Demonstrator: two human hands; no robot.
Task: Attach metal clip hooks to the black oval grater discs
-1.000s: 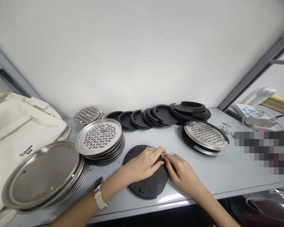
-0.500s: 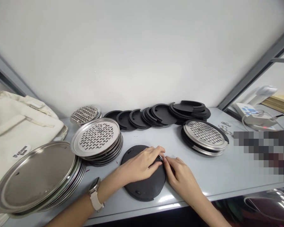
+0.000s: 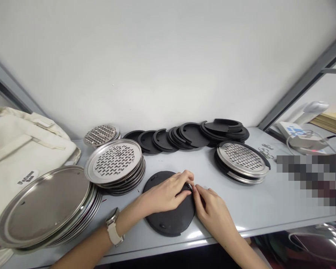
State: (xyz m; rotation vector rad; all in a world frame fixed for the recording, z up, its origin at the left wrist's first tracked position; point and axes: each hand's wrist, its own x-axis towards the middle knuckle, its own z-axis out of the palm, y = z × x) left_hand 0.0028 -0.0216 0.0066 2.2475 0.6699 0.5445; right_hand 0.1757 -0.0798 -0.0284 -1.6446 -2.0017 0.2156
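A round black disc (image 3: 172,222) with small raised nubs lies flat on the table in front of me. My left hand (image 3: 170,192) rests over its upper right part, with thumb and fingers bent together at the rim. From the other side, my right hand (image 3: 211,207) pinches at the same spot, its fingertips meeting those of the left. A small shiny metal piece (image 3: 189,185) shows between the fingertips; they mostly cover it, so its shape is unclear.
Stacked metal trays (image 3: 44,209) stand at left before a cream bag (image 3: 25,149). Perforated grater plates (image 3: 114,160) are piled behind them. Black rimmed discs (image 3: 194,135) line the wall. A slotted grater plate (image 3: 242,158) tops a stack at right, near small metal rings (image 3: 266,151).
Both hands stay at the disc's rim, with only slight shifts of the fingers. The left index finger looks a little more bent. The camera view has moved slightly.
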